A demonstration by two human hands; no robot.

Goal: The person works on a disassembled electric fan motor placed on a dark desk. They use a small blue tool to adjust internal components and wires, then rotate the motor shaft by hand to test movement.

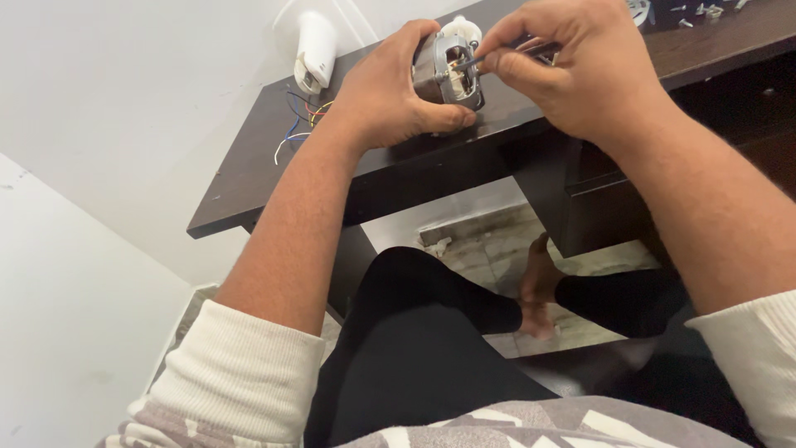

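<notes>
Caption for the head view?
Left hand steadies a small motor on a dark desk; right hand works a thin tool inside.

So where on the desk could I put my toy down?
The near left corner of the desk is bare, in front of the wires. Around the motor it is crowded by the left hand and right hand. Small screws litter the far right edge.

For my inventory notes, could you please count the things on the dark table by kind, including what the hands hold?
Electric motor, held by the left hand: 1
Thin tool, held by the right hand: 1
White cylindrical part: 1
Bundle of coloured wires: 1
Group of small metal parts at the far right edge, too small to count singly: 1
Total: 5, on the table
</notes>
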